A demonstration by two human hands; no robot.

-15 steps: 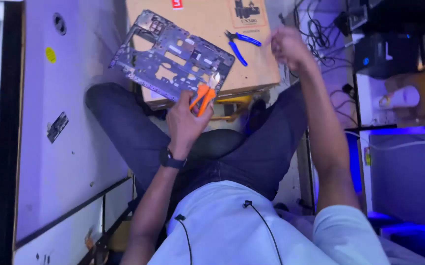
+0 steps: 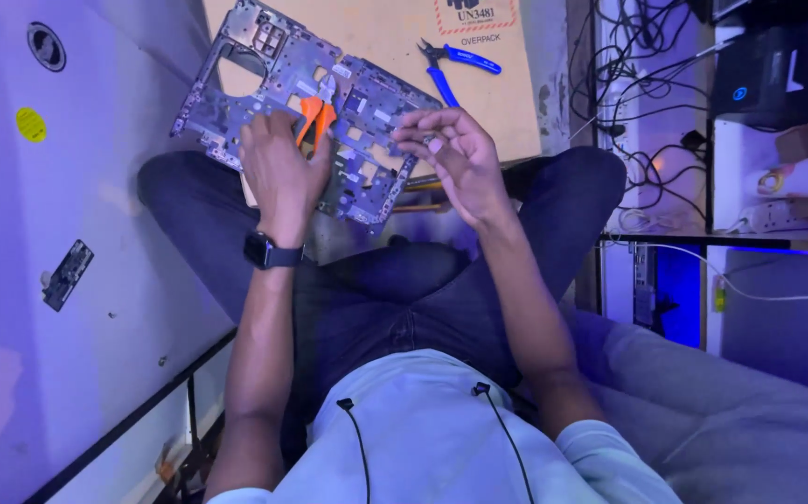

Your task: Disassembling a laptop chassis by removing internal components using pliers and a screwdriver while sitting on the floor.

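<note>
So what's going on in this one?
A person sits cross-legged, working on a bare laptop chassis frame lying on a cardboard box before their knees. The left hand grips orange-handled pliers against the frame. The right hand hovers beside it, its fingers pinched on something too small to identify. Blue-handled pliers lie unused on the box, and a small circuit board sits on the white panel to the left.

Left hand point(image 2: 278, 177) grips orange cutters point(image 2: 315, 119) against a grey laptop frame point(image 2: 283, 93) lying on a cardboard box point(image 2: 507, 84); right hand point(image 2: 455, 159) hovers just beside, fingers curled, blue pliers point(image 2: 455, 65) just beyond it
</note>
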